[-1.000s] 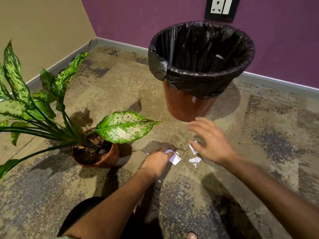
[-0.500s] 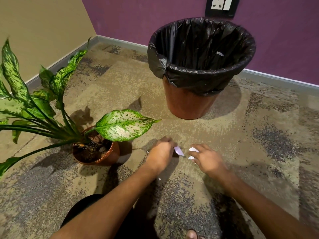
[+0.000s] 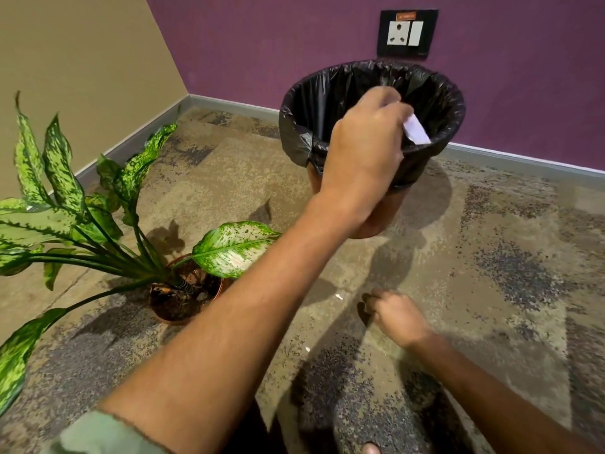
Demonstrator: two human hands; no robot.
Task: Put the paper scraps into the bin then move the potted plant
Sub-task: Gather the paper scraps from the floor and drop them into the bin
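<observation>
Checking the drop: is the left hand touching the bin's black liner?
Cannot tell. In the head view the left hand, pinching a paper scrap, overlaps the bin rim, so any contact or gap is hidden.

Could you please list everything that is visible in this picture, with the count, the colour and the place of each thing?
bin: one, brown, lined with a black bag, on the floor by the purple wall.
paper scrap: one, white, in the left hand over the bin's mouth.
small paper bits: at least two, white, on the floor near the right hand.
potted plant: one, green speckled leaves in a brown pot, on the floor at the left.
socket plate: one, black with white inserts, on the purple wall above the bin.
floor: beige and grey mottled.
walls: one beige at the left, one purple at the back.
left hand: raised over the bin, pinching the scrap.
right hand: low at the floor, fingers curled; whether it holds anything is hidden.
</observation>
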